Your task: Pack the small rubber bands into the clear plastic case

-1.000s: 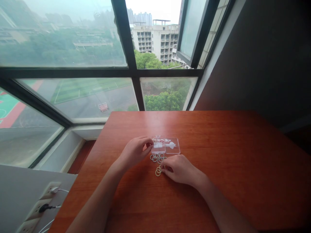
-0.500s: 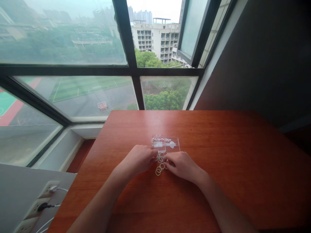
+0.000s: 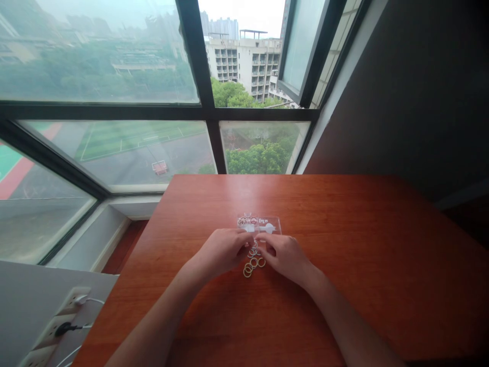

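My left hand [image 3: 225,248] is bent at the fingers, its tips pinched together at the front edge of a clear plastic box [image 3: 277,223]. What the tips hold is too small and hidden to make out. Almost touching them from the right, my right hand [image 3: 286,253] has its thumb and forefinger curled in; anything between the tips cannot be told. Several silvery rings [image 3: 251,252] lie just below the fingertips, partly covered. Closer to me, several pale gold rings [image 3: 247,270] rest on the table. More rings [image 3: 242,220] show in the box's left part.
The reddish-brown wooden table [image 3: 344,229] spreads out on both sides of my arms. Beyond its far edge stand dark-framed windows [image 3: 212,112], one pane swung open. A wall socket strip [image 3: 57,326] with plugged-in cables is at lower left.
My right hand has moved forward and slightly left, uncovering a pale gold ring. My left fingertips have shifted slightly right, so the two hands' tips now nearly meet.
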